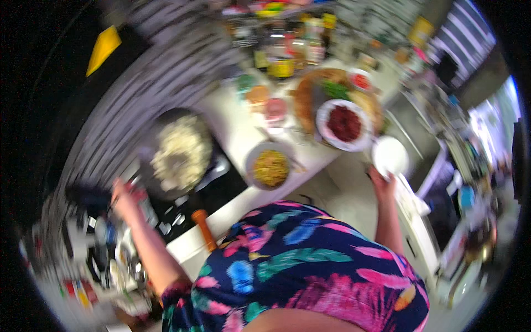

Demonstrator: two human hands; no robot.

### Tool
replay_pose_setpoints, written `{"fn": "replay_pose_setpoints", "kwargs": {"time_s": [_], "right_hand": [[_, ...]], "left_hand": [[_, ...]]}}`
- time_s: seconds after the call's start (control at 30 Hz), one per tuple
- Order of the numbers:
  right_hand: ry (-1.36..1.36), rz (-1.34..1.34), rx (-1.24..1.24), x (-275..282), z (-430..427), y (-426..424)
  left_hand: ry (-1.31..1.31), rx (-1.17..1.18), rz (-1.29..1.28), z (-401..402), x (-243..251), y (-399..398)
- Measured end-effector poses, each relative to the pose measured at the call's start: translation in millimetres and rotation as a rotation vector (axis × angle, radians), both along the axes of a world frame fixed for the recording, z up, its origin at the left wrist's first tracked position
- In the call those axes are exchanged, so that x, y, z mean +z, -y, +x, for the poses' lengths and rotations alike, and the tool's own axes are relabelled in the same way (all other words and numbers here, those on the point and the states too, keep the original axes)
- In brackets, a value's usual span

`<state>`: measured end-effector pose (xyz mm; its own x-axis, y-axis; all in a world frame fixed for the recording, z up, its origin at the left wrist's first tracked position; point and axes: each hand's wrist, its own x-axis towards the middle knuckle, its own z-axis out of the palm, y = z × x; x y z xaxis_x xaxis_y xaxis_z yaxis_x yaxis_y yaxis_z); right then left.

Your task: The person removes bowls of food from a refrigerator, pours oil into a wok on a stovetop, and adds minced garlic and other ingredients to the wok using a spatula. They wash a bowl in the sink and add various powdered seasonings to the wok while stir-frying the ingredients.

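My right hand (381,182) grips the rim of a round white dish (390,155), perhaps a bowl, beside the sink. On the far left is my left hand (121,198), blurred, past the edge of the black cooktop (220,182). A dark object (89,197) lies just beyond its fingers; whether they hold anything is unclear. Between the hands, a dark frying pan (159,124) sits on the cooktop with pale chopped food (186,145) in it. Its wooden handle (204,230) points towards my body.
A grey bowl of yellowish food (270,166) stands near the counter edge. Behind it, a white plate of dark red food (344,123) rests on a round wooden board (305,103) with green herbs (335,89). Bottles (282,50) line the back; a sink (415,124) is right.
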<state>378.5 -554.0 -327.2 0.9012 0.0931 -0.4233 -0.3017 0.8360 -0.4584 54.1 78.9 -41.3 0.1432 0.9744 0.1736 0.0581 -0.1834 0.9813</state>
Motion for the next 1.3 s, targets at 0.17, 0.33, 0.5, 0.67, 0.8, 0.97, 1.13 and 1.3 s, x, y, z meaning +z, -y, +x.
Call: {"fn": "replay_pose_setpoints", "kwargs": {"time_s": [0.17, 0.33, 0.5, 0.67, 0.8, 0.97, 1.13, 1.3], "right_hand": [[-0.157, 0.053, -0.027, 12.3, 7.6, 15.9], [-0.135, -0.072, -0.027, 5.5, 28.3, 34.5], [-0.154, -0.157, 0.072, 23.9, 28.1, 41.3], [-0.090, -0.224, 0.149, 78.7, 14.1, 18.2], [-0.004, -0.285, 0.332, 96.9, 15.7, 5.4], [0.100, -0.353, 0.415, 139.9, 10.8, -35.6], [0.189, -0.249, 0.667, 175.4, 8.4, -101.9], [0.291, -0.330, 0.876, 206.7, -12.4, -202.7]], "left_hand": [[-0.206, -0.064, 0.248, 23.8, 76.8, 19.0], [-0.429, -0.166, 0.213, 10.2, 108.2, -13.9], [-0.323, -0.504, -0.101, -6.7, 100.7, -64.8], [-0.226, -0.177, -0.108, 25.6, 65.4, -41.0], [0.173, -0.122, -0.122, 29.6, 16.0, -38.3], [0.061, -0.109, 0.001, 19.2, 43.9, -25.8], [0.351, -0.061, -0.075, 29.2, 40.6, -5.2], [0.437, -0.111, -0.062, 26.9, -59.0, 40.7]]}}
